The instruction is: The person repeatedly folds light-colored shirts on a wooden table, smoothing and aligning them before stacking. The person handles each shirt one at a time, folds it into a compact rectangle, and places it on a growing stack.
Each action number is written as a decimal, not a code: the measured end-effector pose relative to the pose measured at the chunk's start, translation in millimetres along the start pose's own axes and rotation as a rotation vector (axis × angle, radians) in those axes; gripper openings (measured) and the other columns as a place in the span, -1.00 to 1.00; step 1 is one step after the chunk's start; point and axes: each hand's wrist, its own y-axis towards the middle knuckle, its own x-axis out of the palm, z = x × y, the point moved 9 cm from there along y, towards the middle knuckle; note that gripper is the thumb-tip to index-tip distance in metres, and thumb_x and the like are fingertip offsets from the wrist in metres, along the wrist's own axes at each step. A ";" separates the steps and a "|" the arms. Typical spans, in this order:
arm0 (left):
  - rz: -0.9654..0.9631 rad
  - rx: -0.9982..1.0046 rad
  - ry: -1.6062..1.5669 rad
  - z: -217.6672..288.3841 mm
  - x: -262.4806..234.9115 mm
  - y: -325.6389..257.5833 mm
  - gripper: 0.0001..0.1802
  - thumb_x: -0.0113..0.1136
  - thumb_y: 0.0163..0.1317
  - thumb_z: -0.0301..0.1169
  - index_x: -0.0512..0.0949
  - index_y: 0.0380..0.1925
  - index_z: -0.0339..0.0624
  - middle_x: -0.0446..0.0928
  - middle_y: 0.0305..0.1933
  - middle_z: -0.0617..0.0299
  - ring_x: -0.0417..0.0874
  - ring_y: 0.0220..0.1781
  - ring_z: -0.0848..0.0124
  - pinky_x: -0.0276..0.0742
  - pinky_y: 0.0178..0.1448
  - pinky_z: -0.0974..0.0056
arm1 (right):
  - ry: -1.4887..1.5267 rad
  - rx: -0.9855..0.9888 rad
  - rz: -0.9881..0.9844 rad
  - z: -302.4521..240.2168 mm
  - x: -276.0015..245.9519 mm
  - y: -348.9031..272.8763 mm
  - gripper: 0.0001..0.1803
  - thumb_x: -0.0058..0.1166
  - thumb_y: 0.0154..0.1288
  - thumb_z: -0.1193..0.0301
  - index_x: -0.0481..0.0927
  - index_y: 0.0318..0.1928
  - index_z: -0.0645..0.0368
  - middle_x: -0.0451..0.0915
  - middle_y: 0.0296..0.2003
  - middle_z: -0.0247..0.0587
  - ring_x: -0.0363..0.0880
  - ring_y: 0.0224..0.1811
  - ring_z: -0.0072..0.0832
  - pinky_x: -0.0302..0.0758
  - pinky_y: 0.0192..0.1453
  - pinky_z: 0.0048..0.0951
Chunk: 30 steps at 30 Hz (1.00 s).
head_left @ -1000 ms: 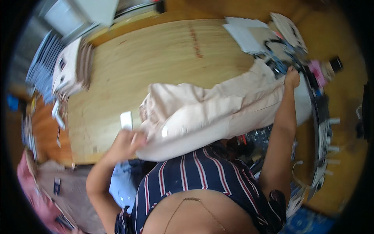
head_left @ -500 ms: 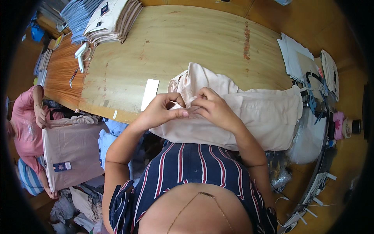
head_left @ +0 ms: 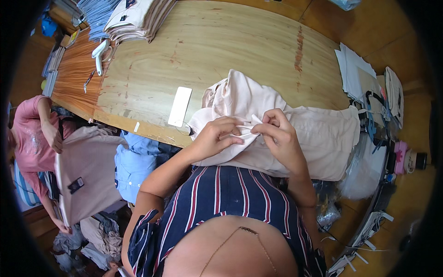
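A pale pink-beige garment (head_left: pixel 318 134) lies rumpled along the table's near edge, its bunched part to the left and a flatter length to the right. Over the bunched part, my left hand (head_left: pixel 216 140) pinches a fold of the cloth between thumb and fingers. My right hand (head_left: pixel 280 138) is closed on the same fold, a short way to the right, so a small peak of cloth stands up between them. Just beyond my left hand rests a white rectangular card (head_left: pixel 180 107), partly over the wooden table (head_left: pixel 230 41).
Folded beige garments (head_left: pixel 138 23) and blue ones (head_left: pixel 99 21) are stacked at the far left, near a white handheld device (head_left: pixel 100 55). Papers (head_left: pixel 354 69) and plastic bags (head_left: pixel 362 168) lie right. At left, a co-worker (head_left: pixel 34 124) holds up a beige garment (head_left: pixel 90 168).
Both my hands have shifted right along the garment, raising a fold between them. The co-worker's garment has tilted a little, and another hand shows at the lower left.
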 end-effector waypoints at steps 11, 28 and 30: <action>0.032 0.215 0.129 51.8 -47.0 21.8 -0.79 0.33 -0.24 -0.49 0.46 -0.63 -0.32 0.46 -0.54 0.15 0.50 -0.47 0.32 0.37 -0.42 0.36 | -0.103 -0.116 -0.037 -18.6 5.1 3.3 -0.61 -0.07 -0.11 0.74 0.51 -0.23 0.09 0.21 -0.44 -0.22 0.37 -0.41 -0.39 0.35 -0.33 -0.43; 0.155 0.283 0.095 58.6 -65.4 32.8 -0.82 0.30 -0.19 -0.50 0.49 -0.56 -0.27 0.48 -0.55 0.22 0.50 -0.49 0.43 0.39 -0.38 0.43 | 0.011 -0.097 0.122 -31.7 -23.2 19.6 -0.88 0.14 -0.07 0.57 0.46 -0.50 0.32 0.49 -0.51 -0.22 0.46 -0.54 -0.50 0.40 -0.45 -0.57; 0.294 0.095 -0.176 43.5 -71.5 31.9 -0.83 0.29 -0.17 -0.54 0.50 -0.54 -0.29 0.50 -0.52 0.24 0.49 -0.46 0.49 0.39 -0.34 0.44 | 0.030 -0.082 0.197 -29.6 -25.5 19.5 -0.89 0.14 -0.07 0.59 0.47 -0.48 0.32 0.50 -0.52 -0.23 0.46 -0.54 -0.54 0.39 -0.45 -0.60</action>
